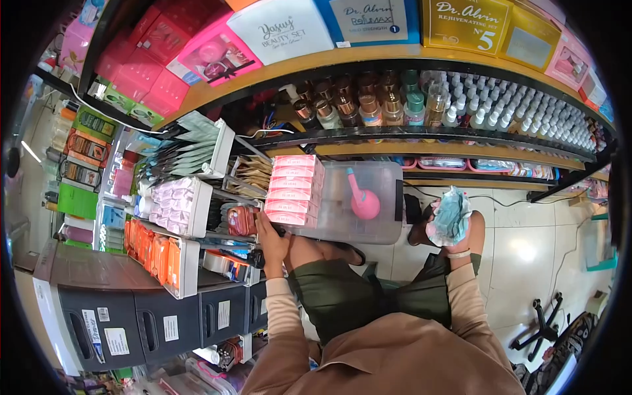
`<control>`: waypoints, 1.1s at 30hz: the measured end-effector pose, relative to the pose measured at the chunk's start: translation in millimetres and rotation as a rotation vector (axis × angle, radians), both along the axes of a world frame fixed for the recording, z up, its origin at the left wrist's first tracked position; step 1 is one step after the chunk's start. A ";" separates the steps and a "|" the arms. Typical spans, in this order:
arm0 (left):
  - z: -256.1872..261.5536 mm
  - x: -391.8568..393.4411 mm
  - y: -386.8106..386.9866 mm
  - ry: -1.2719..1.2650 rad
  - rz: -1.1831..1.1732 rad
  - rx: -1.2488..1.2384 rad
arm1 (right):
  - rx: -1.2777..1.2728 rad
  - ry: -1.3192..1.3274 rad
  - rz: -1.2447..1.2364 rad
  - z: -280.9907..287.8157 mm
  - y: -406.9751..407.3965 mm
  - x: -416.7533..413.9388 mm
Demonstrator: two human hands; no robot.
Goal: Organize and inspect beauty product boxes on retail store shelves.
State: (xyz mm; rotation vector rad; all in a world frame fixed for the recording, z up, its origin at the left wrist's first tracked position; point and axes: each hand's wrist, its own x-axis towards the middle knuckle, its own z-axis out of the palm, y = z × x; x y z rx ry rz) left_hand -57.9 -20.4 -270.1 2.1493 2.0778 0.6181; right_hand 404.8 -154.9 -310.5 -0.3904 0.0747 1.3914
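My left hand (272, 243) rests with extended fingers against the near end of a stack of pink-and-white cartons (293, 191); the fingers' far side is partly hidden. Those cartons stand on the left part of a translucent plastic storage box (385, 235). On the same box, to their right, lies a pink squeeze bulb with a long nozzle (366, 204). Over my right knee, my right hand (460, 248) holds a crumpled teal-and-white cloth or wipe (450, 217), which covers most of the fingers.
White bins of sachets (195, 207) and orange packets (156, 256) jut out at my left, above dark plastic drawers (170, 321). Shelves ahead carry spray bottles (498, 116) and boxed beauty sets (281, 30). A black cable (513, 203) crosses the tiled floor near a chair base (539, 326).
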 end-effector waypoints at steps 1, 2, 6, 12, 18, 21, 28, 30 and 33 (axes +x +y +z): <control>-6.1 2.8 -7.6 -0.036 -0.007 0.057 | -0.026 -0.027 -0.002 11.5 2.3 -3.6; -8.2 8.7 -15.6 -0.075 -0.015 0.114 | -0.050 -0.055 -0.006 17.6 1.7 -3.6; -2.9 18.2 -21.9 -0.146 0.032 0.087 | 0.068 -0.120 0.153 -8.8 1.0 -4.1; 21.4 18.7 -34.7 -0.112 -0.213 0.227 | 0.119 -0.123 0.255 -14.1 -5.1 -2.9; 53.8 56.7 -87.1 -0.829 -0.245 -0.019 | -0.109 -0.121 0.077 5.9 -24.1 -32.2; 50.0 95.2 -114.9 -1.078 -0.222 -0.184 | -0.119 -0.370 0.112 44.6 -32.4 -64.3; 74.6 169.6 -144.4 -0.512 -0.459 -0.383 | 0.295 -2.171 0.153 138.4 -31.6 -110.0; 80.3 177.0 -142.6 -0.567 -0.491 -0.299 | 0.309 -2.163 0.060 155.2 -32.4 -117.9; 96.0 181.7 -141.0 -0.660 -0.535 -0.130 | 0.349 -2.122 -0.120 160.3 -34.6 -117.2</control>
